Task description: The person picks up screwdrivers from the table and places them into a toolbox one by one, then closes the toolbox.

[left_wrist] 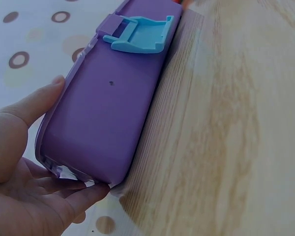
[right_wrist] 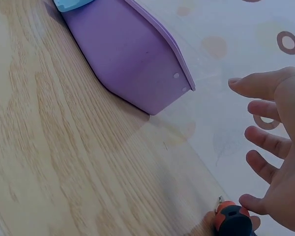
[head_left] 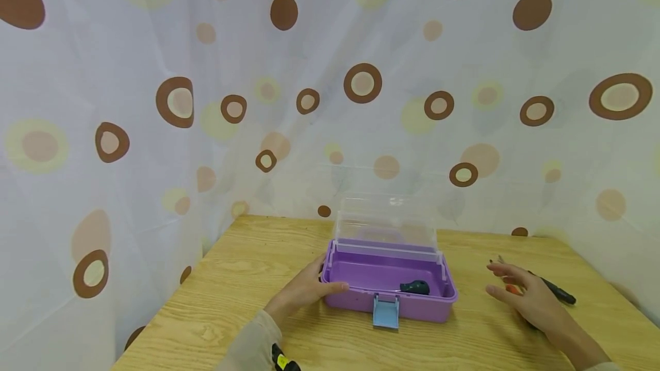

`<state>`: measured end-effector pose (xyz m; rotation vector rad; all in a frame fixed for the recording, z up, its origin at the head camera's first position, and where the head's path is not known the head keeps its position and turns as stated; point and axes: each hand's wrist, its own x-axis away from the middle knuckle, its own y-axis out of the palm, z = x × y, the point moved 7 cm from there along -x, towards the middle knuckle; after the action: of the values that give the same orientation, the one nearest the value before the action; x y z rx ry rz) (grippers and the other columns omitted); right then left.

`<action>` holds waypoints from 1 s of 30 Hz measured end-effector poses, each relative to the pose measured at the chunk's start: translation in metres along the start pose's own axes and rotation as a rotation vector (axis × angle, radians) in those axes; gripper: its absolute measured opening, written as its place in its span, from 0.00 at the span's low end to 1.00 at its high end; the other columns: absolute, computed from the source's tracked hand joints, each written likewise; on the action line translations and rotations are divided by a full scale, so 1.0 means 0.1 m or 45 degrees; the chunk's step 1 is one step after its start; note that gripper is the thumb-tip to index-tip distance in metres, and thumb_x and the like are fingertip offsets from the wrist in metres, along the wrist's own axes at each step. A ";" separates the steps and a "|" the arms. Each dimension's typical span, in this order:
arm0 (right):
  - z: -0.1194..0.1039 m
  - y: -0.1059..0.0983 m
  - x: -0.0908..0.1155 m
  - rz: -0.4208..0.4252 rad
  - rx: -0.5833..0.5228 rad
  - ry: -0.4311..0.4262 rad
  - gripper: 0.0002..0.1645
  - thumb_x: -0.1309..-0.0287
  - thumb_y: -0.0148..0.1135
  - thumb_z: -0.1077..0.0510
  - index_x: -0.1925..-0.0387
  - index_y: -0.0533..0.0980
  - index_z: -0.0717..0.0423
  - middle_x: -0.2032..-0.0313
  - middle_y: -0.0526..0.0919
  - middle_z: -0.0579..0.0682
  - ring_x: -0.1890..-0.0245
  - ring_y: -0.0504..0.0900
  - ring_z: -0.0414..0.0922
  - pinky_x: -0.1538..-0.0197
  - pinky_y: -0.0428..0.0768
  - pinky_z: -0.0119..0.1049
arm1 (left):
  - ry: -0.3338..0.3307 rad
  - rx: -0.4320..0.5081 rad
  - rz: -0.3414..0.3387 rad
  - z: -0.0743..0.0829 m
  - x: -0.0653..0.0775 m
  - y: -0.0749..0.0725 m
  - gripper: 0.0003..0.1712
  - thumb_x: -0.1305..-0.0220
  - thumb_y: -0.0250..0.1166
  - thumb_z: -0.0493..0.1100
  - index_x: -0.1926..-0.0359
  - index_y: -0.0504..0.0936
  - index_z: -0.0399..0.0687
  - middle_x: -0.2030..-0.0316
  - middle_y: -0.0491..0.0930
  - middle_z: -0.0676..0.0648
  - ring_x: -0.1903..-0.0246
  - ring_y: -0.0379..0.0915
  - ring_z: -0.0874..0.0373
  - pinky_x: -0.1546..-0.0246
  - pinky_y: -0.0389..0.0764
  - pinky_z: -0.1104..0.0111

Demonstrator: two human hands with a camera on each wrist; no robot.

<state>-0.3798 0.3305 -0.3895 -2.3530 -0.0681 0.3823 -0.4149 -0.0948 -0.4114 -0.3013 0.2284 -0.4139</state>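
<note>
A purple toolbox [head_left: 356,300] stands on the table, its clear lid [head_left: 387,219] raised at the back and its light blue latch [head_left: 385,312] hanging down in front. Inside, near the front wall, lies a screwdriver with a dark green handle [head_left: 415,287]. My left hand [head_left: 306,288] holds the box's left end, thumb on the front rim and fingers against the end wall, as the left wrist view also shows. To the right of the box, my right hand [head_left: 536,302] hovers with spread, slightly bent fingers, holding nothing. Below it is an orange and dark tool [right_wrist: 233,221], partly hidden.
A black-handled tool [head_left: 559,292] lies beyond my right hand. Near the front edge, by my left sleeve, is a black and yellow tool [head_left: 281,359]. The wooden table [head_left: 216,302] is backed by a dotted curtain [head_left: 309,62].
</note>
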 end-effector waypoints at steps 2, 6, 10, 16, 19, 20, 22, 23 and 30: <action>0.03 -0.01 0.01 0.003 -0.001 0.004 0.37 0.27 0.63 0.49 0.28 0.66 0.66 0.34 0.71 0.70 0.44 0.72 0.34 0.40 0.74 0.65 | -0.011 0.005 0.001 0.00 0.00 0.00 0.58 0.35 0.75 0.52 0.17 0.47 0.44 0.24 0.60 0.36 0.29 0.61 0.38 0.28 0.58 0.43; 0.07 -0.02 0.03 0.011 -0.015 0.008 0.38 0.27 0.64 0.50 0.27 0.65 0.66 0.34 0.70 0.71 0.48 0.69 0.25 0.42 0.72 0.69 | -0.030 0.014 0.008 -0.01 0.01 0.01 0.58 0.36 0.75 0.51 0.17 0.48 0.43 0.25 0.62 0.35 0.30 0.63 0.38 0.29 0.59 0.42; 0.10 -0.05 0.05 0.023 -0.009 0.017 0.38 0.28 0.64 0.48 0.27 0.65 0.66 0.33 0.69 0.72 0.39 0.73 0.57 0.43 0.70 0.72 | -0.036 0.029 0.010 -0.01 0.01 0.01 0.58 0.36 0.75 0.51 0.17 0.48 0.44 0.26 0.62 0.35 0.31 0.64 0.37 0.29 0.59 0.42; 0.14 -0.09 0.06 0.036 0.065 0.024 0.38 0.28 0.65 0.47 0.28 0.67 0.66 0.33 0.65 0.75 0.38 0.65 0.76 0.47 0.70 0.75 | -0.031 0.029 0.004 -0.03 0.00 0.01 0.58 0.36 0.75 0.52 0.17 0.49 0.43 0.26 0.63 0.35 0.31 0.64 0.38 0.29 0.60 0.42; 0.15 -0.12 0.05 0.061 0.162 -0.010 0.36 0.29 0.66 0.48 0.32 0.71 0.68 0.34 0.65 0.78 0.39 0.65 0.79 0.47 0.69 0.76 | -0.030 0.034 0.003 -0.03 0.00 0.00 0.58 0.36 0.75 0.51 0.17 0.49 0.43 0.27 0.63 0.35 0.31 0.65 0.38 0.29 0.60 0.42; 0.16 -0.12 0.05 0.072 0.204 -0.017 0.35 0.30 0.67 0.48 0.33 0.72 0.69 0.35 0.65 0.78 0.39 0.65 0.79 0.47 0.69 0.77 | -0.029 0.035 0.003 -0.03 0.00 0.00 0.58 0.36 0.75 0.51 0.18 0.49 0.43 0.27 0.63 0.35 0.31 0.64 0.38 0.29 0.60 0.42; 0.18 -0.14 0.04 0.094 0.287 -0.032 0.34 0.31 0.68 0.48 0.37 0.75 0.71 0.37 0.66 0.79 0.40 0.65 0.79 0.47 0.68 0.77 | -0.025 0.031 0.001 -0.03 0.00 0.00 0.58 0.36 0.75 0.51 0.17 0.49 0.43 0.26 0.63 0.35 0.31 0.64 0.38 0.29 0.60 0.42; 0.20 -0.15 0.03 0.103 0.330 -0.031 0.34 0.31 0.68 0.47 0.39 0.76 0.72 0.38 0.67 0.79 0.41 0.66 0.79 0.48 0.69 0.77 | -0.024 0.029 -0.001 -0.03 0.00 0.00 0.58 0.36 0.75 0.52 0.17 0.48 0.44 0.26 0.63 0.35 0.31 0.64 0.38 0.29 0.59 0.42; 0.32 -0.19 0.04 0.154 0.524 -0.027 0.34 0.32 0.67 0.45 0.49 0.80 0.77 0.45 0.70 0.80 0.46 0.68 0.75 0.51 0.67 0.75 | -0.028 0.008 0.006 -0.02 0.00 0.00 0.59 0.36 0.75 0.52 0.17 0.48 0.44 0.26 0.62 0.35 0.30 0.63 0.38 0.29 0.60 0.42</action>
<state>-0.3844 0.3660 -0.3991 -1.9511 0.1319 0.4349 -0.4153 -0.0948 -0.4130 -0.2991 0.2060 -0.4066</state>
